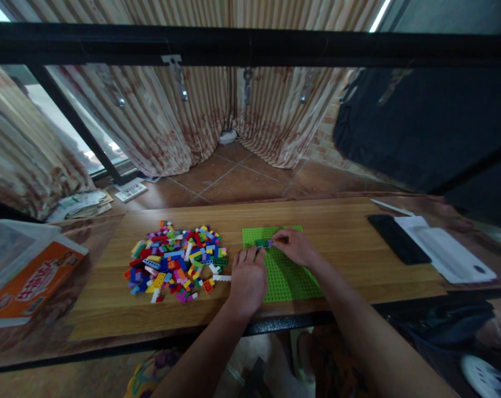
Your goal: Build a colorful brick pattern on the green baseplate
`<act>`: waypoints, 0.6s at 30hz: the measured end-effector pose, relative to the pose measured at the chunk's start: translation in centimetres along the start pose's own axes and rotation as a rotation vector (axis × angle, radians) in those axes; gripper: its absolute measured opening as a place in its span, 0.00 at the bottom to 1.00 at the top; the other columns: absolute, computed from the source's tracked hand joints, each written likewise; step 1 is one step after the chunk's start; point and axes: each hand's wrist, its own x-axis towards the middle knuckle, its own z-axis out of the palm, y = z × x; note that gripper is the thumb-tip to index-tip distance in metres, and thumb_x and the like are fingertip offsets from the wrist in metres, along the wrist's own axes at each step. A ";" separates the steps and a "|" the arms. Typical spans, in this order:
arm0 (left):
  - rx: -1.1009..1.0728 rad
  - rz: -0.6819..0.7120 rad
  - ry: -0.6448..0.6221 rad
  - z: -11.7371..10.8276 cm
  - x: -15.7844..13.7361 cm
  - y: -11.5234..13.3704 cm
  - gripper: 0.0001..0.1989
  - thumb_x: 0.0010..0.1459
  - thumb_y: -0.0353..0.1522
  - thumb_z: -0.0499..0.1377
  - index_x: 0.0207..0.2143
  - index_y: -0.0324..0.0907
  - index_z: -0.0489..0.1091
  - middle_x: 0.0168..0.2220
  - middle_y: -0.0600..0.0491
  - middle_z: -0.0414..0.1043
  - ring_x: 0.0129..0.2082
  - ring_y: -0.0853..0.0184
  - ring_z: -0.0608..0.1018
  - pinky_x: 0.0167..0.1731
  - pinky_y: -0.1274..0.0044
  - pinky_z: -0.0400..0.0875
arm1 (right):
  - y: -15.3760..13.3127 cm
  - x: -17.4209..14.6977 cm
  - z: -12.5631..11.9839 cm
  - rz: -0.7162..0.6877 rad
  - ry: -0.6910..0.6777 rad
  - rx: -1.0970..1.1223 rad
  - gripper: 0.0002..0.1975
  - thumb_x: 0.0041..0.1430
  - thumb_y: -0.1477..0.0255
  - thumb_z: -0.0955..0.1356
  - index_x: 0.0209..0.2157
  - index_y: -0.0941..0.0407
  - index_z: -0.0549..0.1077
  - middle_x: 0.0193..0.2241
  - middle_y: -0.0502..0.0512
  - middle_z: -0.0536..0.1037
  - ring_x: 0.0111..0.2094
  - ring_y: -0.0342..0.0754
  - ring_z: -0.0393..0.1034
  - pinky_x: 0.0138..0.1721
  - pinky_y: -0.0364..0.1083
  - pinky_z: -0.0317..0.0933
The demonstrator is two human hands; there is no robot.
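A bright green studded baseplate (294, 282) lies on the wooden board, and both hands are over it. Near its far left part sits a dark green toy brick (261, 243), with a small purple brick (270, 242) at its right end. My right hand (296, 247) has thumb and forefinger pinched on the purple brick. Just below the dark green brick, my left hand (249, 276) covers the plate's left edge, its fingers bent and close together. Whatever is under those fingertips is mostly hidden. A white strip brick (222, 278) pokes out left of that hand.
A pile of mixed coloured bricks (178, 260) spreads left of the baseplate. At the right are a black phone-like slab (398, 239) and a white flat object (453, 251). An orange-labelled plastic tub (30, 282) stands far left. A dark metal bar (250, 47) crosses above.
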 end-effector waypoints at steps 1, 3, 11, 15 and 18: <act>-0.048 -0.008 0.013 -0.3 0.2 -0.2 0.18 0.61 0.28 0.54 0.53 0.39 0.70 0.52 0.45 0.73 0.50 0.57 0.74 0.53 0.65 0.69 | -0.1 0.0 -0.1 0.011 0.004 0.000 0.05 0.55 0.69 0.70 0.31 0.54 0.79 0.30 0.52 0.81 0.32 0.47 0.73 0.35 0.44 0.62; -0.150 -0.037 0.060 -1.0 0.7 -0.9 0.15 0.61 0.28 0.54 0.50 0.40 0.72 0.48 0.45 0.75 0.47 0.59 0.76 0.50 0.67 0.71 | -0.3 -0.1 -0.3 0.042 0.054 -0.017 0.05 0.55 0.70 0.70 0.30 0.54 0.79 0.30 0.52 0.81 0.30 0.47 0.72 0.35 0.45 0.61; -0.477 -0.248 0.445 -5.0 2.7 -6.1 0.12 0.59 0.26 0.55 0.42 0.39 0.75 0.40 0.48 0.79 0.37 0.65 0.80 0.43 0.73 0.74 | -4.4 -2.3 0.6 -0.165 0.236 0.092 0.09 0.61 0.69 0.65 0.30 0.54 0.76 0.30 0.51 0.77 0.31 0.45 0.70 0.35 0.44 0.61; -0.532 -0.320 0.516 -6.2 2.5 -7.4 0.10 0.59 0.28 0.56 0.40 0.40 0.76 0.39 0.49 0.80 0.37 0.65 0.80 0.41 0.73 0.74 | -6.3 -3.7 3.1 -0.338 0.038 0.073 0.08 0.63 0.71 0.65 0.33 0.53 0.75 0.32 0.51 0.76 0.34 0.45 0.70 0.38 0.44 0.62; -0.525 -0.339 0.541 -6.5 2.3 -7.7 0.10 0.59 0.28 0.56 0.40 0.40 0.76 0.39 0.49 0.80 0.37 0.65 0.80 0.41 0.73 0.74 | -7.1 -4.0 4.6 -0.385 -0.005 0.018 0.08 0.64 0.73 0.64 0.34 0.53 0.75 0.34 0.52 0.76 0.37 0.45 0.70 0.40 0.44 0.62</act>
